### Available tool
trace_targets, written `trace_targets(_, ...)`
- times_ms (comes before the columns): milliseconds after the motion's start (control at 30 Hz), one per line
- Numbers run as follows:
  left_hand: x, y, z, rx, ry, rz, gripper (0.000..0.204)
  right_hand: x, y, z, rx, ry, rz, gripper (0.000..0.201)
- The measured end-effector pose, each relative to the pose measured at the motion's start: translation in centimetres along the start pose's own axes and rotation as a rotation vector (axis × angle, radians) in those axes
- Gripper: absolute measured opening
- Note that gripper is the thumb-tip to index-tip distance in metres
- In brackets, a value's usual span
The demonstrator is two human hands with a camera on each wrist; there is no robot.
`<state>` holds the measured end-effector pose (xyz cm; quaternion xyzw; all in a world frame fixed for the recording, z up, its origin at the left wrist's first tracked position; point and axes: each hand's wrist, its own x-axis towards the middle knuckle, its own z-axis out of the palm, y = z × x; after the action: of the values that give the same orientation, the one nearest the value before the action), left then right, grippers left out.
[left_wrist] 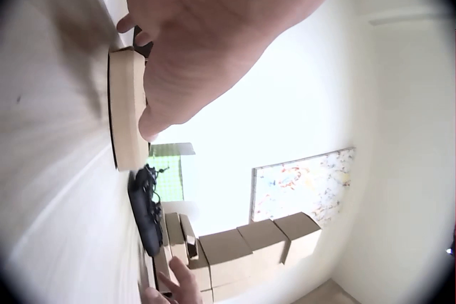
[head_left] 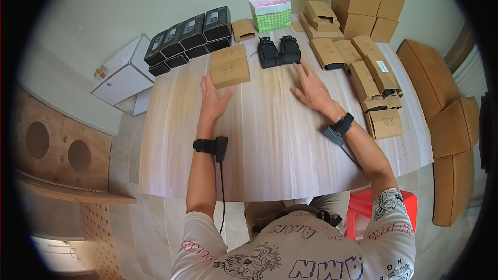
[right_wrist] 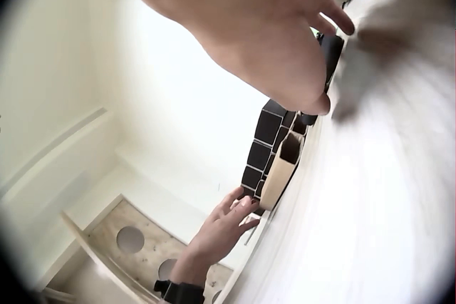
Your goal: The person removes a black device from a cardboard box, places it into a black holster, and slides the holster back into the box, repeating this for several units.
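In the head view, a brown cardboard box (head_left: 230,78) lies on the table. My left hand (head_left: 213,98) is beside its near left corner, fingers extended. The left wrist view shows that hand (left_wrist: 192,47) overlapping the box (left_wrist: 128,111). Right of the box lie two black padded-looking items (head_left: 279,52) side by side, with loose black cords or straps on top. My right hand (head_left: 313,89) reaches toward them with fingers spread, its fingertips right at the near edge of the right-hand one. Neither hand grips anything.
Black boxes (head_left: 192,31) are stacked at the back left. A green checked bin (head_left: 272,18) with pink filling stands at the back. Several brown cartons (head_left: 368,72) lie along the right side, and larger boxes (head_left: 363,0) are piled behind. A red stool (head_left: 358,210) stands below the table's near edge.
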<state>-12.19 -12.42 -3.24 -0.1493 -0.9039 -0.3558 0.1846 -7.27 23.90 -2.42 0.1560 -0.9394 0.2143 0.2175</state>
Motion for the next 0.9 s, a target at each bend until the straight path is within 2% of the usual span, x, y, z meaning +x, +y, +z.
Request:
trace_targets(67,-1.2,1.3,-0.2,0.036,-0.003,0.036,0.1,-2.0,-1.3,-1.5,0.112,-0.186,0.018,0.079)
trace_targets(133,-2.4,2.3,-0.1,-0.008,-0.225,0.025,0.074,-3.6,-2.5,-2.8,0.155,-0.224,0.002,0.078)
trace_targets(167,-3.1,3.2,-0.1,-0.008,-0.227,0.025,0.074,-4.5,-3.1,-3.3,0.2,-0.26,-0.009,0.076)
trace_targets(233,-3.9,7.3,-1.0,-0.188,-0.363,-0.069,0.051,-6.0,-3.8,-4.1,0.24,-0.29,-0.025,0.074)
trace_targets(300,-4.5,8.0,0.1,-0.18,-0.329,-0.023,0.043,-7.0,-4.1,-4.9,0.278,-0.316,-0.047,0.072)
trace_targets(367,-5.0,8.2,0.9,-0.174,-0.301,0.023,0.036,-8.1,-4.2,-5.5,0.332,-0.458,-0.129,0.068)
trace_targets(400,-5.0,8.3,1.4,-0.21,-0.303,-0.025,0.032,-8.5,-4.1,-5.3,0.351,-0.429,-0.135,0.058)
trace_targets(433,-5.0,8.4,1.7,-0.247,-0.305,-0.073,0.028,-8.7,-3.8,-5.0,0.346,-0.426,-0.131,0.058)
trace_targets(533,-5.0,8.5,2.5,-0.344,-0.34,-0.062,0.023,-8.3,-3.4,-5.2,0.365,-0.331,-0.173,0.046)
trace_targets(600,-5.0,9.1,2.7,-0.304,-0.362,-0.071,0.022,-7.5,-3.3,-5.8,0.599,-0.422,0.113,0.035)
trace_targets(667,-5.2,9.8,2.8,-0.264,-0.39,-0.086,0.021,-7.6,-2.1,-4.7,0.703,-0.393,0.186,0.031)
trace_targets(733,-5.2,9.8,3.7,-0.112,-0.285,-0.034,0.018,-7.8,-1.1,-4.0,0.803,-0.353,0.263,0.027)
trace_targets(800,-5.1,8.8,4.6,-0.139,-0.253,-0.038,0.02,-7.9,-0.2,-3.9,0.79,-0.21,0.238,0.027)
trace_targets(867,-4.7,6.5,5.9,-0.161,-0.216,-0.046,0.023,-7.8,0.6,-4.1,0.751,-0.176,0.296,0.027)
trace_targets(900,-4.3,5.8,6.2,-0.32,-0.162,-0.097,0.036,-7.8,1.1,-4.2,0.718,-0.15,0.344,0.027)
